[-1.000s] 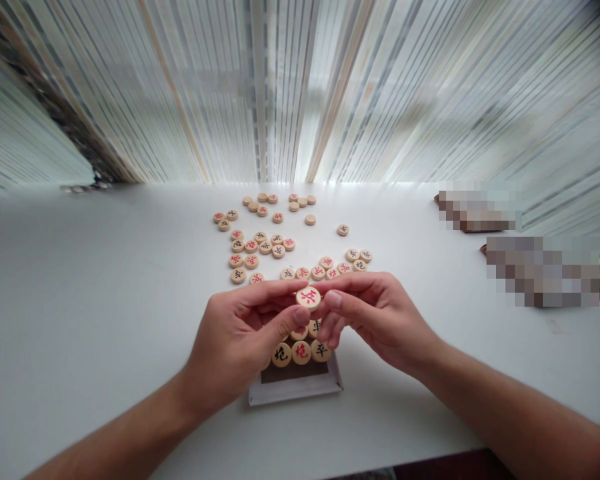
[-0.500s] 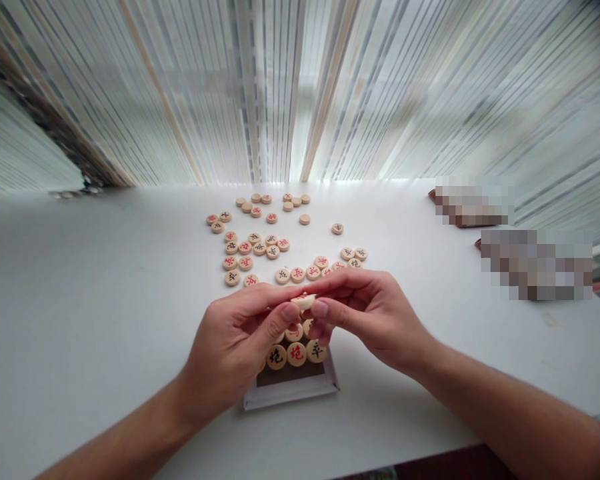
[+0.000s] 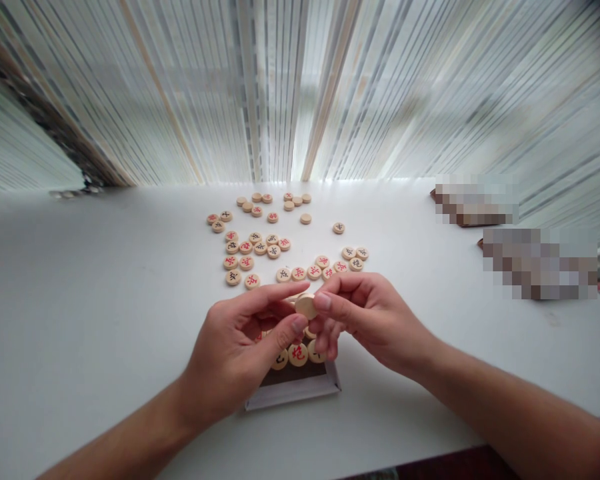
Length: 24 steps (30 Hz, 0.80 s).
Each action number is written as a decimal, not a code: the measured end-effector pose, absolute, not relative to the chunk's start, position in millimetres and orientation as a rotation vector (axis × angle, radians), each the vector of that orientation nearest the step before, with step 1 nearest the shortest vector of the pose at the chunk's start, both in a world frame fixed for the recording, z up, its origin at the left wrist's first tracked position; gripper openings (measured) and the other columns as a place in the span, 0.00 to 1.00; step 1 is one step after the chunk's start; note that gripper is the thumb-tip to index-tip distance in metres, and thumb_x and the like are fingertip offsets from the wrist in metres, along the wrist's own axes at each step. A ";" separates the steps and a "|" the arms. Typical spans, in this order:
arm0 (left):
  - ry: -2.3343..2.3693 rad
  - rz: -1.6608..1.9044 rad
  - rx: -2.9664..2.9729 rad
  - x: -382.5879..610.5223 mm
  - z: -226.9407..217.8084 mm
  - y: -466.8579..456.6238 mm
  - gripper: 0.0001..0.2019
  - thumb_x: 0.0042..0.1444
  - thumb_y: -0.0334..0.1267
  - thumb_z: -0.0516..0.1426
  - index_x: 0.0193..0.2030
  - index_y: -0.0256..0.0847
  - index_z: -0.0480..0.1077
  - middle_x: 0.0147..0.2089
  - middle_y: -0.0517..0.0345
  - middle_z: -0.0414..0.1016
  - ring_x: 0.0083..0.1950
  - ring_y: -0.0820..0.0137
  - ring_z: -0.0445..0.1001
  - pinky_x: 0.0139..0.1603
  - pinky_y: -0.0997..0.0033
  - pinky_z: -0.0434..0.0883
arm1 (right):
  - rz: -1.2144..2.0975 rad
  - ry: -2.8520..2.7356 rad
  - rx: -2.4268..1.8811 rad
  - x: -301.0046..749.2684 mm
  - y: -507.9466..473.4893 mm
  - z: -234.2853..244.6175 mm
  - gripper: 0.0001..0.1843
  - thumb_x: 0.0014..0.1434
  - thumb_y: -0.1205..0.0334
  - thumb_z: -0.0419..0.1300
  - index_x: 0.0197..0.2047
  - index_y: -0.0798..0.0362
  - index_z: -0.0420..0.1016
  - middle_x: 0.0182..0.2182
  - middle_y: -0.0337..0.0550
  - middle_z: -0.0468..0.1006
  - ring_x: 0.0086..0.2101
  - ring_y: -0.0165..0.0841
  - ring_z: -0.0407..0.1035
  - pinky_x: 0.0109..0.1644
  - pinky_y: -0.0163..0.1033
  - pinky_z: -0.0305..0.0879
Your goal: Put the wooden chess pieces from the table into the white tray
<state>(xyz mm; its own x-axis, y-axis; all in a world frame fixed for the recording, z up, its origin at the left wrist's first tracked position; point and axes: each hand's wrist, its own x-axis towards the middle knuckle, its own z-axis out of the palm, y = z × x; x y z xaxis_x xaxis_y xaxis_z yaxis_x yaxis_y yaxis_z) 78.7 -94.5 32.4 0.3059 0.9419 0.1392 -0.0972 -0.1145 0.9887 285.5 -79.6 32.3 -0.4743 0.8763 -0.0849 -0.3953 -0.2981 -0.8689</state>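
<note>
- Far left first: white table, broad and pale across the lower frame, striped curtain filling the top.
- Left of centre now: left hand, half-open, thumb and index parted around the left side of a small round piece. No firm grip there; impossible to tell whether actually touching.
- Upper middle, spread to either side of centre: loose pieces lying flat on the table, some marked red, some black, a few plain on top.
- Lower middle: shallow tray, partly covered by both hands, with flat pieces inside. One red mark in plain sight, neighbours half hidden.
- Dead centre, and here comes the action: round piece up off the table, in front of the tray, plain face to the camera. Looks like a step of turning or checking a single piece, not yet set down.
- Right of centre: right hand, pinching that piece by its right edge between thumb and fingers. Next move, judging from here: keep the pinch light, bring left thumb and index onto the free edge for any flip, steer clear of the pieces below.
- Far right: two blurred-out objects, well apart from the hands.
</note>
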 end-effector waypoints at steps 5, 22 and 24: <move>0.840 1.052 1.296 80.5 33.7 -93.1 0.16 0.61 0.27 0.71 0.55 0.43 0.86 0.41 0.58 0.91 0.40 0.70 0.90 0.44 0.80 0.85 | 1.929 -1.009 -0.783 284.4 -80.3 29.3 0.17 0.59 0.55 0.80 0.31 0.57 0.81 0.22 0.42 0.84 0.20 0.30 0.79 0.22 0.28 0.77; 0.906 1.104 1.863 76.4 32.0 -94.8 0.15 0.62 0.28 0.70 0.54 0.43 0.86 0.42 0.58 0.91 0.38 0.69 0.89 0.47 0.76 0.84 | 1.940 -1.087 -0.933 285.1 -87.8 40.1 0.21 0.52 0.57 0.83 0.30 0.55 0.74 0.19 0.37 0.80 0.16 0.25 0.71 0.19 0.26 0.67; 0.924 1.097 1.860 75.9 32.9 -95.3 0.15 0.62 0.28 0.71 0.54 0.44 0.86 0.42 0.58 0.91 0.37 0.69 0.89 0.47 0.75 0.85 | 1.939 -1.084 -0.932 284.8 -88.1 40.2 0.21 0.52 0.57 0.83 0.30 0.55 0.74 0.20 0.37 0.80 0.16 0.25 0.71 0.19 0.26 0.67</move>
